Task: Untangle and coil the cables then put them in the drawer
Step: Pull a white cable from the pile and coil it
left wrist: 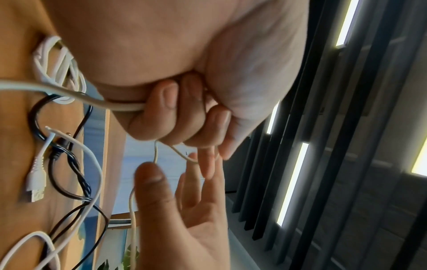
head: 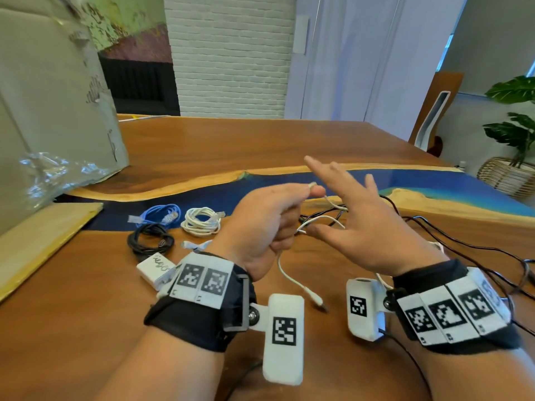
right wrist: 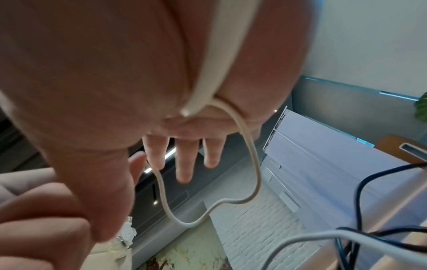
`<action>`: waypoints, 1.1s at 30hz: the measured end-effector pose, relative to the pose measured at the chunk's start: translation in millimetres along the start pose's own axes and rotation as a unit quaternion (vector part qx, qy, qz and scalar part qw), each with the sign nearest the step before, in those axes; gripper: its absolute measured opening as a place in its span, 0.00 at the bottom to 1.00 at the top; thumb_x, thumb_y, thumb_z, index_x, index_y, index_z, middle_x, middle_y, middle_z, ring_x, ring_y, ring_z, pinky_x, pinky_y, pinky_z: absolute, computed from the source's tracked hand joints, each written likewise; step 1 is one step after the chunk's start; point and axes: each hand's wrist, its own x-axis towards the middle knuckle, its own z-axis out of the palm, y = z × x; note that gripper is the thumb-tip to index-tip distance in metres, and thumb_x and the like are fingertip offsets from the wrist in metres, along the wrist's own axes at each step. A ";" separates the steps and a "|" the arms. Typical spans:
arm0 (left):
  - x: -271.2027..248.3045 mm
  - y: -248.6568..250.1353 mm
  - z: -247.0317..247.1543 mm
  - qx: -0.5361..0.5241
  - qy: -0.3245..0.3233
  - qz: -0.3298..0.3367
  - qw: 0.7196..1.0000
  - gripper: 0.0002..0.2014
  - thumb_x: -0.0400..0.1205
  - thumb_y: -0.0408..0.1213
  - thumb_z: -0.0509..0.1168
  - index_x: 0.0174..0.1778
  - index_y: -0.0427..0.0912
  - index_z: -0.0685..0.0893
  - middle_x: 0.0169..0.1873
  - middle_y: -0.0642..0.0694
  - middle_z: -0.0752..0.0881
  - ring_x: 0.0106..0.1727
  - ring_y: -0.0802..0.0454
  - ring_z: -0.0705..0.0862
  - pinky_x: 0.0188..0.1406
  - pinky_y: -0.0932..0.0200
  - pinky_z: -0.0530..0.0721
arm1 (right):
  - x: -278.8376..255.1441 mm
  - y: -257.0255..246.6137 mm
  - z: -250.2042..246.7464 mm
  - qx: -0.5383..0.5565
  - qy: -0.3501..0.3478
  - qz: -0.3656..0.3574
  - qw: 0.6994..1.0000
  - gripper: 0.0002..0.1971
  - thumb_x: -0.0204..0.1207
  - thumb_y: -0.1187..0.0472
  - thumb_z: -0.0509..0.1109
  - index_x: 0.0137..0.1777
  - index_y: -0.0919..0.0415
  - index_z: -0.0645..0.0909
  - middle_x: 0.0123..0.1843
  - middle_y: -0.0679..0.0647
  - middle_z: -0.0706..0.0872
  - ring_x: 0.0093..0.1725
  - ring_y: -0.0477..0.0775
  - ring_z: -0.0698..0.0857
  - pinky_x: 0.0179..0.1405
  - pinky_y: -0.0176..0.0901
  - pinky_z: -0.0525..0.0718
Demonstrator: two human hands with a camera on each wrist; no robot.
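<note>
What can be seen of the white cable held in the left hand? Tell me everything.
The white cable is thin, round and smooth, like plastic-sheathed charging lead. The left hand pinches its small connector end at the fingertips and curls round a lower stretch. From the fist one length hangs to the wooden table, ending in a USB plug lying there. Other loops run to the open right hand, passing across its palm and fingers. It is not yet coiled.

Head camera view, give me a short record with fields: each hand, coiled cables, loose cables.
left hand: grips thin white cable, one end pinched at fingertips
right hand: open, fingers spread, cable looped across them
coiled cables: blue, white, black, on table
loose cables: black tangle at right
</note>
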 end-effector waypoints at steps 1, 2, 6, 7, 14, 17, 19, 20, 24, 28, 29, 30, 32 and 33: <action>-1.5 -0.5 1.7 0.016 -0.020 -0.009 1.000 0.12 0.89 0.39 0.63 0.49 0.40 0.91 0.20 0.53 0.61 0.19 0.58 0.55 0.19 0.61 0.50 | -0.3 -0.1 1.8 0.034 -0.013 -0.011 0.999 0.42 0.80 0.55 0.76 0.87 0.31 0.57 0.83 0.29 0.70 0.86 0.39 0.64 0.91 0.61 0.42; -2.5 -0.5 2.8 0.027 -0.032 -0.016 0.999 0.12 0.88 0.39 0.63 0.44 0.41 0.89 0.20 0.53 0.61 0.19 0.59 0.55 0.19 0.61 0.50 | -0.5 0.3 4.1 0.079 -0.015 -0.022 0.997 0.35 0.82 0.58 0.74 0.85 0.36 0.66 0.77 0.33 0.80 0.80 0.37 0.75 0.90 0.58 0.53; 0.2 2.7 -5.1 0.042 0.030 -0.036 0.998 0.19 0.86 0.43 0.67 0.28 0.45 0.78 0.18 0.52 0.61 0.19 0.55 0.55 0.22 0.58 0.53 | 0.1 2.9 1.4 0.261 0.103 -0.023 0.960 0.09 0.86 0.67 0.68 0.56 0.60 0.90 0.37 0.50 0.93 0.42 0.50 0.93 0.46 0.37 0.86; 1.1 3.0 -10.4 0.038 0.050 -0.038 0.997 0.20 0.85 0.45 0.68 0.26 0.46 0.76 0.19 0.52 0.60 0.20 0.53 0.54 0.22 0.58 0.54 | -0.2 4.9 -3.2 0.295 0.138 -0.018 0.945 0.08 0.86 0.66 0.68 0.53 0.62 0.90 0.36 0.53 0.93 0.41 0.53 0.93 0.46 0.38 0.87; 0.7 -0.2 -6.0 0.066 0.003 -0.016 0.998 0.19 0.85 0.45 0.68 0.28 0.45 0.78 0.18 0.53 0.61 0.19 0.56 0.54 0.21 0.59 0.49 | -2.5 4.7 -3.4 0.340 0.067 -0.021 0.938 0.20 0.81 0.74 0.72 0.72 0.63 0.81 0.61 0.57 0.92 0.62 0.51 0.91 0.64 0.43 0.88; -0.1 -1.6 0.6 0.064 0.002 -0.015 0.998 0.19 0.87 0.43 0.67 0.29 0.44 0.77 0.18 0.53 0.64 0.19 0.57 0.56 0.23 0.57 0.49 | 1.3 -1.4 10.3 0.315 0.015 -0.012 0.949 0.20 0.83 0.72 0.71 0.72 0.58 0.80 0.51 0.58 0.94 0.55 0.53 0.93 0.63 0.50 0.89; 0.5 -0.7 -1.7 0.057 0.020 -0.019 0.998 0.20 0.87 0.43 0.67 0.28 0.44 0.76 0.17 0.52 0.65 0.19 0.56 0.56 0.24 0.56 0.49 | 2.7 -1.7 13.1 0.332 0.021 -0.001 0.943 0.16 0.86 0.71 0.68 0.70 0.58 0.78 0.42 0.63 0.92 0.47 0.58 0.92 0.61 0.60 0.88; 0.9 -0.7 -2.9 0.057 0.030 -0.023 0.998 0.20 0.86 0.44 0.67 0.28 0.44 0.75 0.17 0.52 0.64 0.19 0.56 0.56 0.25 0.56 0.50 | 2.7 -2.2 13.4 0.351 0.023 0.003 0.936 0.15 0.87 0.72 0.66 0.70 0.59 0.77 0.38 0.64 0.89 0.44 0.60 0.91 0.60 0.63 0.88; 2.4 -2.3 -5.6 0.070 0.035 -0.047 0.996 0.20 0.86 0.48 0.68 0.29 0.45 0.76 0.20 0.50 0.60 0.22 0.53 0.55 0.24 0.58 0.56 | 3.7 -3.9 8.9 0.462 0.057 0.033 0.884 0.14 0.89 0.74 0.58 0.70 0.61 0.73 0.32 0.56 0.76 0.28 0.58 0.80 0.49 0.59 0.93; 2.1 -2.4 -8.9 0.118 -0.009 -0.069 0.991 0.20 0.88 0.50 0.64 0.31 0.44 0.77 0.22 0.50 0.61 0.22 0.53 0.58 0.25 0.59 0.63 | 4.2 4.4 0.5 0.498 0.103 0.085 0.857 0.14 0.90 0.70 0.59 0.69 0.55 0.76 0.33 0.53 0.76 0.21 0.48 0.64 0.16 0.40 0.70; 1.8 -2.5 -10.1 0.132 -0.016 -0.071 0.989 0.21 0.88 0.50 0.64 0.31 0.45 0.77 0.22 0.50 0.61 0.22 0.53 0.58 0.25 0.59 0.65 | 4.1 6.6 -1.1 0.492 0.115 0.093 0.858 0.14 0.90 0.69 0.60 0.69 0.54 0.78 0.33 0.52 0.78 0.21 0.48 0.63 0.15 0.39 0.66; 1.7 -2.8 -11.2 0.144 -0.019 -0.073 0.987 0.21 0.88 0.50 0.64 0.31 0.45 0.77 0.21 0.50 0.61 0.22 0.53 0.59 0.26 0.59 0.66 | 3.9 8.7 -3.0 0.486 0.128 0.096 0.859 0.14 0.90 0.69 0.60 0.69 0.54 0.79 0.34 0.52 0.79 0.21 0.47 0.64 0.15 0.39 0.64; 2.0 -3.3 -14.3 0.160 -0.018 -0.078 0.984 0.22 0.88 0.52 0.64 0.30 0.45 0.77 0.21 0.51 0.62 0.22 0.52 0.59 0.26 0.59 0.66 | 3.0 13.2 -9.9 0.484 0.164 0.095 0.854 0.14 0.90 0.68 0.60 0.67 0.55 0.82 0.34 0.52 0.80 0.20 0.47 0.64 0.14 0.38 0.64; 1.9 -3.4 -16.0 0.161 -0.014 -0.081 0.984 0.22 0.88 0.53 0.64 0.30 0.45 0.76 0.21 0.51 0.61 0.23 0.52 0.58 0.26 0.58 0.66 | 2.0 16.2 -15.2 0.490 0.185 0.094 0.847 0.13 0.90 0.68 0.60 0.65 0.55 0.83 0.34 0.52 0.80 0.19 0.46 0.64 0.13 0.38 0.64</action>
